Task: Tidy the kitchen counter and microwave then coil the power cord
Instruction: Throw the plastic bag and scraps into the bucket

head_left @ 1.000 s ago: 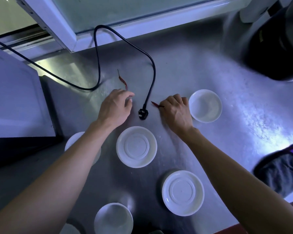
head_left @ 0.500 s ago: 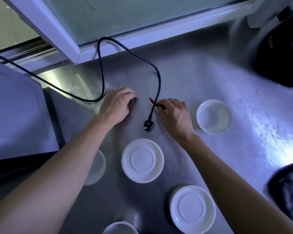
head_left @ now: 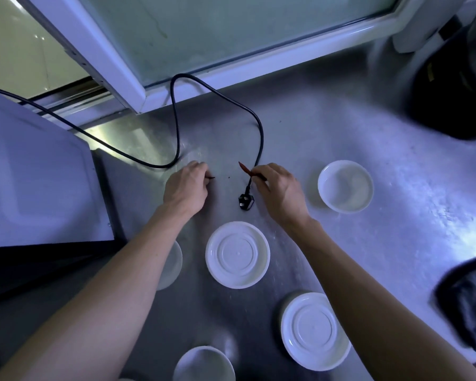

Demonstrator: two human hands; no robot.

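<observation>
Right hand (head_left: 279, 192) pinches a red chili (head_left: 245, 169) beside the power cord (head_left: 259, 144); left hand (head_left: 186, 188) seemingly grips another on the tabletop (head_left: 341, 127).

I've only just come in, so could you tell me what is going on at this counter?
A person is picking dried red chillies off the steel counter. The right hand pinches one chilli; the left hand grips another, only its tip showing. The black power cord lies uncoiled between them, its plug on the counter among white dishes.

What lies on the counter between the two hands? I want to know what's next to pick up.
In the head view, the black plug and its cord's end lie between the left hand and right hand, plus a small dark speck.
</observation>
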